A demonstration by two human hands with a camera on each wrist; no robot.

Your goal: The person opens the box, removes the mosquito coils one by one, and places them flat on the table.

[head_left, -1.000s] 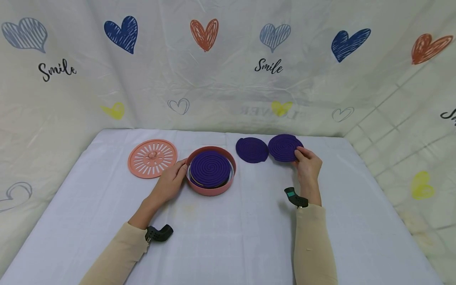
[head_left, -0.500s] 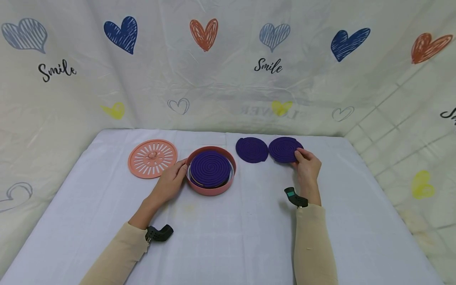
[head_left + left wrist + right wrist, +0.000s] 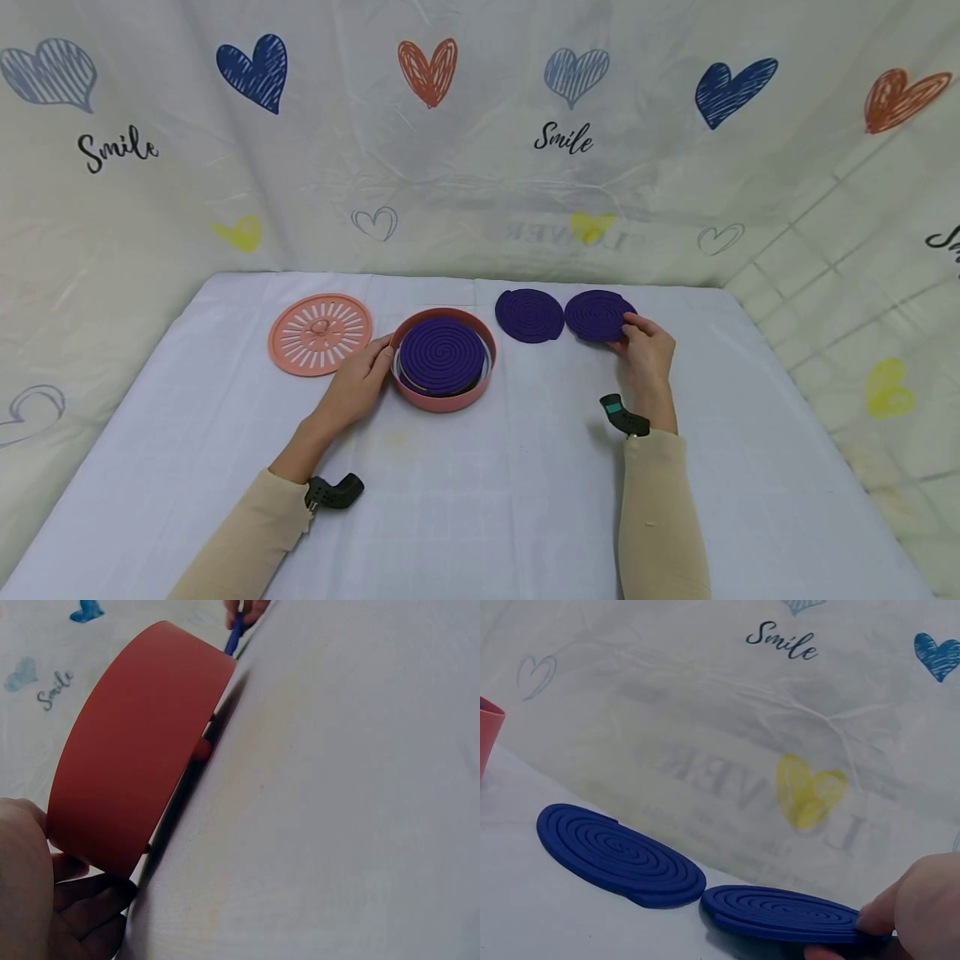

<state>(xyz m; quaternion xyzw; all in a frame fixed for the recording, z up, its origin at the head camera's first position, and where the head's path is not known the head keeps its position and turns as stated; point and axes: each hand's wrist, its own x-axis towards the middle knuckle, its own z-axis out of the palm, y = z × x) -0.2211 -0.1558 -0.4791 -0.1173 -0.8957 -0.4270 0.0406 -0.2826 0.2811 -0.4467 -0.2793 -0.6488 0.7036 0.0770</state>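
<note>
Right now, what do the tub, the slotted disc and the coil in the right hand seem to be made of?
Tub: perhaps painted metal or plastic, matt, from its smooth, evenly coloured wall. Slotted disc: likely similar, matt, with clean-cut slots and even colour. Coil: maybe pressed powder or foam, dull, since its ridges show no shine.

Three visible purple coils, one pink case, one slotted lid, two hands, two wrist cameras

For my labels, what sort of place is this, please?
Probably a makeshift recording booth: a white cloth-covered table, a glossy whitish heart-printed sheet behind it, and curved dark wrist devices.
</note>
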